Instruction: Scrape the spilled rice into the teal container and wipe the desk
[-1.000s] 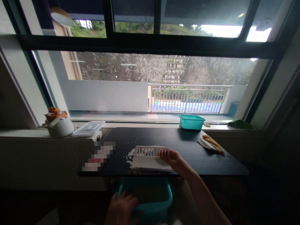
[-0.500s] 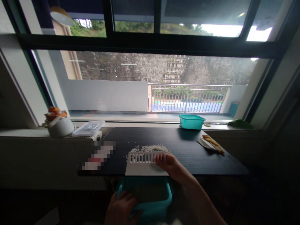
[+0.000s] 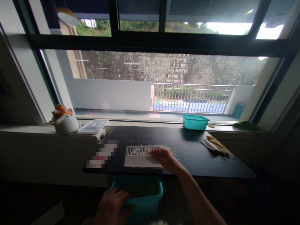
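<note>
My right hand (image 3: 165, 159) grips a flat white scraper (image 3: 140, 161) with a row of slots along its top, fingers showing through the slots at its right end. It stands tilted on the black table (image 3: 192, 159), a little behind the front edge. White rice-like grains (image 3: 172, 150) lie behind and to its right, with a few more below its lower edge. Under the table edge, my left hand (image 3: 114, 200) is closed over the near left rim of a teal plastic tub (image 3: 150, 203). The tub's inside is dark, so its contents are unclear.
A second teal tub (image 3: 195, 122) stands at the table's far edge by the window. Paper and yellow packets (image 3: 215, 146) lie at the right. Left of the table are a lidded pot (image 3: 66, 124) and a clear plastic box (image 3: 93, 126). A green cloth (image 3: 246, 125) rests on the sill.
My right hand has moved the scraper back from the table's front edge, over the grains. My left hand and the lower tub have shifted slightly left in view as the camera turned.
</note>
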Demonstrator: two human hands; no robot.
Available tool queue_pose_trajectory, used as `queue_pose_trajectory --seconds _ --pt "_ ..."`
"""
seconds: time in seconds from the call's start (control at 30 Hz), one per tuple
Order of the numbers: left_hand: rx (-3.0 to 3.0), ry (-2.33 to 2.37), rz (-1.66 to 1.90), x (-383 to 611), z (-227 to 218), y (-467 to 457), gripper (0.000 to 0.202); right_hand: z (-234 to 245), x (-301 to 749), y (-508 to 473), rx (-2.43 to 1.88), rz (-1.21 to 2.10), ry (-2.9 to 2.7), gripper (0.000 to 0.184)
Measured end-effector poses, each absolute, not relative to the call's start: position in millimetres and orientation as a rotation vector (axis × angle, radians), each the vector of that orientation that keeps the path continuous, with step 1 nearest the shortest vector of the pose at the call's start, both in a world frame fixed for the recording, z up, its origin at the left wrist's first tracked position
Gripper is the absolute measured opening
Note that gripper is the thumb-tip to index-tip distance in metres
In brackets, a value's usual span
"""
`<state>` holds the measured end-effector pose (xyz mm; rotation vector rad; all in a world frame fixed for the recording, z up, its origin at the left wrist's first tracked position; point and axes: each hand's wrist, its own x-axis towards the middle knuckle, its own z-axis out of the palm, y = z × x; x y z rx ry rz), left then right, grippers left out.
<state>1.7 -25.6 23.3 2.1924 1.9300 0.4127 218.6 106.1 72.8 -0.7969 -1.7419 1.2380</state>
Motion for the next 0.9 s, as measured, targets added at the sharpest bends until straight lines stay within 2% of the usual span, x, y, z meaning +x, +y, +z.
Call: queue_pose_trajectory --seconds 0.23,0.43,0.6,0.9 --pt "2.212 1.899 0.479 -1.0 18.3 -24.2 0.008 77.0 220.7 95.4 -0.764 1.298 -1.786 0.038" --pt "2.277 1.910 0.496 3.5 20.2 -24.0 0.010 72.9 234.6 101.3 -0.787 1.244 -1.743 0.043" --pt "2.316 1.837 0.451 13.4 24.2 -20.2 0.007 69.4 257.1 95.5 -0.794 1.290 -1.750 0.038" --pt "2.348 1.771 0.478 50.1 24.4 -16.1 0.005 63.9 313.3 122.6 -0.943 1.147 -1.432 0.049"
